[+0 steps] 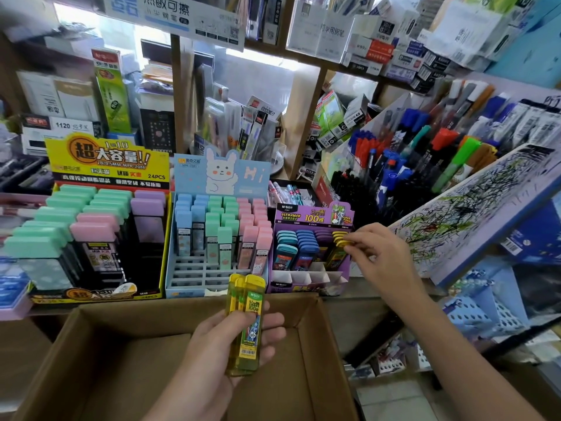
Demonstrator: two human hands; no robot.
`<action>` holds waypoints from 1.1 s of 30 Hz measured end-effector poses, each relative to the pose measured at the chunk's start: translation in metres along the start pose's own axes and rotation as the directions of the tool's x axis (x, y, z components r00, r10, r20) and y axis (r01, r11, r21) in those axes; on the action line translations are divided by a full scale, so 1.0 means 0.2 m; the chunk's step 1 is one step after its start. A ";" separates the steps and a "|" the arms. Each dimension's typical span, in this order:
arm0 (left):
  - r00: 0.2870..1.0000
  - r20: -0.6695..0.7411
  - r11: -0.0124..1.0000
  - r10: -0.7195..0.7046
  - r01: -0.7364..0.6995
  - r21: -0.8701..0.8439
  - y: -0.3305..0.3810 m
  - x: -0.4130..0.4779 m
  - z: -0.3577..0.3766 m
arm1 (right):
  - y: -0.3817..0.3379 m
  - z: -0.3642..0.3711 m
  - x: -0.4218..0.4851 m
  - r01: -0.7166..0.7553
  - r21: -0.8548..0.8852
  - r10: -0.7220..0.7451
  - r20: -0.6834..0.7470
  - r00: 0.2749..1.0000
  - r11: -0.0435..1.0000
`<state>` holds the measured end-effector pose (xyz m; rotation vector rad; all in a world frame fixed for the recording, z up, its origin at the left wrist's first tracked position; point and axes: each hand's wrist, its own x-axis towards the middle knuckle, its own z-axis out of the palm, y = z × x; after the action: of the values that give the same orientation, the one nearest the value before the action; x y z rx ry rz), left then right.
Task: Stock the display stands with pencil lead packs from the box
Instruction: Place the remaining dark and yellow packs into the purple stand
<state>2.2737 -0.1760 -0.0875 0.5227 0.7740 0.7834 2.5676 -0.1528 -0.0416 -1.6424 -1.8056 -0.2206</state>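
Note:
My left hand [230, 341] grips a small stack of yellow lead packs [245, 317] upright above the open cardboard box [315, 344]. My right hand [379, 256] pinches the top of one yellow lead pack [337, 253] standing in the right-hand column of the purple display stand [309, 279]. That stand also holds teal, blue and purple packs; its front slots are bare. To its left stand a light blue bunny stand [185, 281] with blue, green and pink packs, and a yellow stand [97, 294] with larger green, pink and purple packs.
Pen racks with markers [425, 159] rise at the right, beside a scribbled test pad [473, 208]. Crowded shelves of stationery boxes fill the back. A blue basket [482, 308] sits low on the right. The box interior shows bare cardboard.

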 end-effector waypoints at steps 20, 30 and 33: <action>0.998 0.031 0.998 0.053 -0.054 0.020 -0.01 -0.03 0.02 | -0.36 0.02 -0.14 -0.289 0.482 0.247 0.151 0.957 0.827; 0.998 0.002 0.997 0.065 -0.065 0.047 -0.01 -0.05 0.03 | -0.49 0.12 -0.20 -0.542 0.685 0.269 0.473 0.839 0.486; 0.999 -0.032 0.999 0.041 -0.042 -0.027 0.00 -0.04 0.03 | -0.47 0.08 -0.18 -0.538 0.707 0.282 0.458 0.843 0.459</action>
<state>2.2735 -0.1836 -0.0805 0.5041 0.7824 0.8411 2.4727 -0.1921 -0.0460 -1.3451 -1.2500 1.0101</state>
